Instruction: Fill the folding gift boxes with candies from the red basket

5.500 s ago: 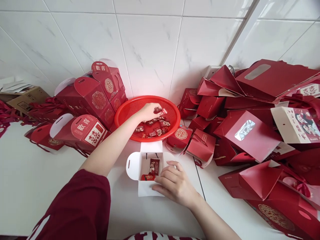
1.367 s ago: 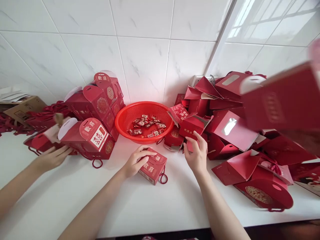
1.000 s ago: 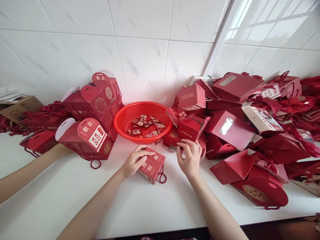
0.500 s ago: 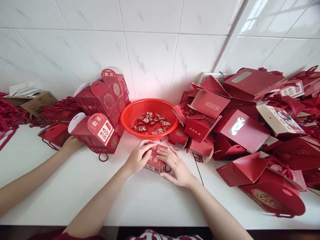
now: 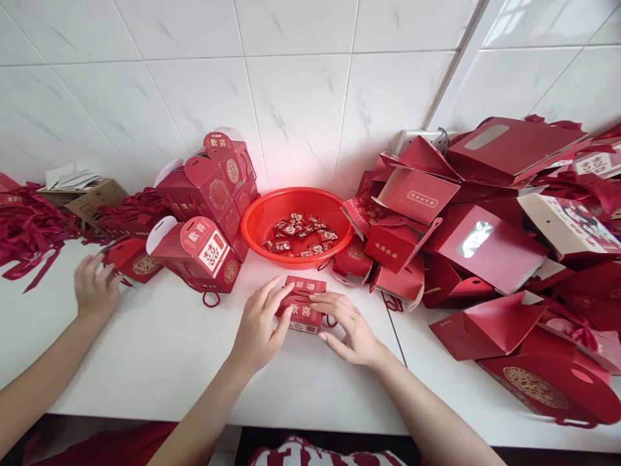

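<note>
A small red candy box (image 5: 301, 312) with gold lettering lies on the white table in front of me, a red cord loop at its right side. My left hand (image 5: 259, 323) is at its left edge, fingers curved over the top corner and thumb against the near side. From the right, my right hand (image 5: 350, 329) rests its fingertips on the top, with the thumb low by the near right corner. Between them the hands hold the box. Just behind it is a red plastic basket (image 5: 250, 234) with several wrapped candies (image 5: 301, 234) in it.
Folded red boxes (image 5: 201, 252) are stacked left of the basket. On the right is a large heap of red boxes (image 5: 490, 252). A co-worker's hand (image 5: 97, 288) is beside a red box (image 5: 138, 259) at far left. A power strip (image 5: 410, 137) stands against the tiled wall.
The co-worker's hand has moved left, away from the stacked boxes, and a red box there shows more. My hands stay on the small box, with more of its top visible. The view has shifted slightly.
</note>
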Tool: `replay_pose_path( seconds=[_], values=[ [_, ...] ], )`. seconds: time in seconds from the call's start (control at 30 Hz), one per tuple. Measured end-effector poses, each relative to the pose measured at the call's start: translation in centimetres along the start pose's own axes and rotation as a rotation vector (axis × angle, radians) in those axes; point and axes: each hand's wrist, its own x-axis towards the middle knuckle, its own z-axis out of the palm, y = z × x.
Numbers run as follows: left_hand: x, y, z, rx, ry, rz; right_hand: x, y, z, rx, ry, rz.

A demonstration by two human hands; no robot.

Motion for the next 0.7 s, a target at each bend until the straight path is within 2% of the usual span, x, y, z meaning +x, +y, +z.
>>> replay_pose_path(
  seconds=[0.07,0.17,0.3,0.37,0.43,0.7],
  values=[
    [-0.6,0.9,0.3,0.067,0.047,0.051,0.0,-0.3,0.0,-0.038,0.003,-0.021],
    [-1.5,2.4,1.7,0.143,0.041,0.047,0.0,-0.4,0.1,-0.129,0.031,-0.027],
    [-2.2,3.4,3.9,0.212,0.047,-0.047,0.0,0.4,0.2,-0.174,0.090,0.142],
    [-2.2,3.4,4.6,0.218,0.067,-0.067,0.1,0.9,0.2,-0.154,0.067,0.226],
    [-2.1,3.1,4.8,0.213,0.085,-0.068,0.1,1.2,0.2,-0.138,0.011,0.250],
    [-2.0,0.7,3.6,0.159,0.074,-0.027,0.2,0.7,0.6,-0.215,-0.055,0.180]
  ],
)
